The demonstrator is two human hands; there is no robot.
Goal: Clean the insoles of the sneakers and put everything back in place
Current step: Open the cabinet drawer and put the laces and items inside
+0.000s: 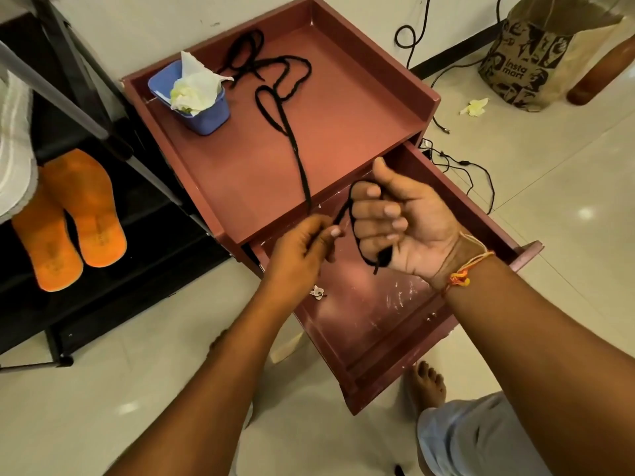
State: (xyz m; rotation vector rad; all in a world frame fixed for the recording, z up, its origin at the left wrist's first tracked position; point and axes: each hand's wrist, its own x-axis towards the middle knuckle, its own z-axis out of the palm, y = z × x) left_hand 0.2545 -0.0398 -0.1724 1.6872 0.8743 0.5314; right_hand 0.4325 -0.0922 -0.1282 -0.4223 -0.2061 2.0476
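**Black shoelace being coiled above an open drawer**

The right hand (402,225), palm up, is curling its fingers around several loops of a flat, woven black shoelace (298,159); the lace tip is poking out below the little finger. The left hand (299,252) is pinching the same lace between thumb and fingertips just beside those loops. From there the lace is running up onto the tray-like top (343,97) of a reddish-brown cabinet, where its far part is lying in loose, kinked bends. Both hands are hovering over the pulled-out drawer (371,324), whose glossy floor is showing pale scuffs and a small bunch of keys (316,292).

The two orange insoles (86,214) — flat, foot-shaped, with a matte, fuzzy surface — are lying side by side on the black rack (154,235) to the left, well apart from the hands. A blue plastic tub (209,115) holding crumpled white tissue (196,85) is sitting at the tray's back left corner — a twisted orange-and-cream thread (462,273) is circling the right wrist.
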